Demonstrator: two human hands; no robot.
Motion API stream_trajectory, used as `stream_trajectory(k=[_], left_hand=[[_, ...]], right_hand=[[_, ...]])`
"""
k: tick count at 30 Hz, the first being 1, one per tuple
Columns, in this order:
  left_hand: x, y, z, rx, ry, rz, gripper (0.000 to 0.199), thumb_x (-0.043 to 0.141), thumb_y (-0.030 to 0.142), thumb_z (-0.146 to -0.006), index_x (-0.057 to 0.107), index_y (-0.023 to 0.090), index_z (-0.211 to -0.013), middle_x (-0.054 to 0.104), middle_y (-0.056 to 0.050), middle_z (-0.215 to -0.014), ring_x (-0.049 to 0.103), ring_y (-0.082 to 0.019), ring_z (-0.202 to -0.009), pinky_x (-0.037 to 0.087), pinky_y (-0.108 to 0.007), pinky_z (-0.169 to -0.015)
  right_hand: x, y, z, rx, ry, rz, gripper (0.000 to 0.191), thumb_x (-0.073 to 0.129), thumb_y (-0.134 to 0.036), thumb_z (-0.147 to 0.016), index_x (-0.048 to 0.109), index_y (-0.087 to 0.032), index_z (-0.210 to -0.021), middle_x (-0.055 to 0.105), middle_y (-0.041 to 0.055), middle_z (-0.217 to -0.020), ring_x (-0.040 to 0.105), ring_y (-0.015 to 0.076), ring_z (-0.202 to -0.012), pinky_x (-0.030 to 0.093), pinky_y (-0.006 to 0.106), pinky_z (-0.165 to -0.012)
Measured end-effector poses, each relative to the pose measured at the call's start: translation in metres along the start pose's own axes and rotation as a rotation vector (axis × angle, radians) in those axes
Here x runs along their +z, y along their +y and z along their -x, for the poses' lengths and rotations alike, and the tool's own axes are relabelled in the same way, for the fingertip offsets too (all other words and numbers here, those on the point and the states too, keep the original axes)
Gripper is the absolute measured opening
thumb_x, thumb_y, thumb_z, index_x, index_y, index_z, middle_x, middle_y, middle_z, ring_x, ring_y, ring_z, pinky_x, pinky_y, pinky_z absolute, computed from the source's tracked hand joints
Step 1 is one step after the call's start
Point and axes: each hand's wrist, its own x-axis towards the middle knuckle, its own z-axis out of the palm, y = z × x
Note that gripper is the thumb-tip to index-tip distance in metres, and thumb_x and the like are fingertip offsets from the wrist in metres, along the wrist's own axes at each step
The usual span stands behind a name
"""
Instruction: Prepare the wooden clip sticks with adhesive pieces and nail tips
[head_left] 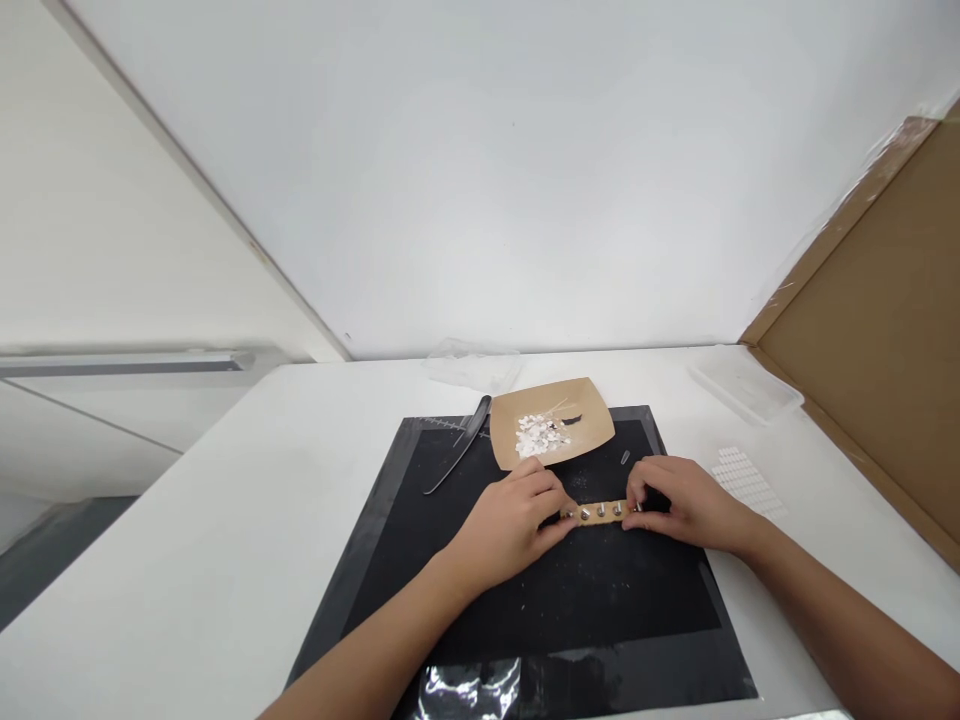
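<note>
A narrow tan strip [601, 513] with several small shiny metal pieces along it lies over the black mat [600, 590]. My left hand [517, 515] is closed, its thumb and fingers pinching the strip's left end. At the opposite end, my right hand [675, 497] grips the strip between thumb and curled fingers. Both ends of the strip are partly hidden by my fingertips. Just beyond the right hand, a small clear nail-shaped piece [625, 457] rests on the mat.
Behind the hands sits a brown paper tray [592, 420] holding white scraps. Left of it is a black curved tool [466, 440]. A sheet of white oval stickers [746, 482], a clear plastic lid [746, 385] and clear plastic packaging [472, 365] lie around. A cardboard panel [885, 320] stands right.
</note>
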Motion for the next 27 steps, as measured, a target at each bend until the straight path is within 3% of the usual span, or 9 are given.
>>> stream_trajectory(k=[5,17,24,27], left_hand=[[0.001,-0.003,0.000,-0.018,0.036,0.030,0.007,0.069,0.026,-0.099,0.072,0.020,-0.096,0.076,-0.004,-0.089,0.066,-0.021,-0.090,0.055,-0.031,-0.079],[0.001,0.001,-0.001,0.014,0.021,0.010,0.017,0.060,0.027,-0.105,0.076,0.021,-0.101,0.077,-0.005,-0.091,0.066,-0.020,-0.090,0.057,-0.030,-0.079],[0.000,0.004,-0.001,-0.011,0.021,0.035,0.014,0.062,0.024,-0.105,0.074,0.021,-0.100,0.078,-0.004,-0.093,0.065,-0.021,-0.090,0.059,-0.035,-0.079],[-0.001,0.004,-0.001,-0.006,0.018,0.036,0.015,0.061,0.024,-0.105,0.074,0.021,-0.098,0.078,-0.004,-0.093,0.064,-0.021,-0.090,0.059,-0.036,-0.078]], right_hand=[[0.003,0.005,0.000,-0.073,0.027,-0.033,0.023,0.072,-0.038,-0.100,0.061,-0.023,-0.088,0.068,0.0006,-0.088,0.062,0.0161,-0.080,0.047,0.027,-0.071],[0.001,0.007,0.000,-0.037,0.043,-0.077,0.027,0.079,-0.043,-0.094,0.063,-0.022,-0.087,0.069,-0.0003,-0.086,0.063,0.0150,-0.077,0.050,0.027,-0.070],[-0.015,-0.006,0.003,-0.017,-0.036,-0.079,0.002,0.068,-0.024,-0.099,0.066,-0.023,-0.098,0.070,-0.0003,-0.096,0.065,0.0151,-0.086,0.052,0.027,-0.077],[-0.015,-0.004,0.003,-0.005,-0.037,-0.073,0.007,0.062,-0.018,-0.100,0.067,-0.023,-0.099,0.069,-0.0005,-0.096,0.064,0.0149,-0.086,0.050,0.027,-0.075]])
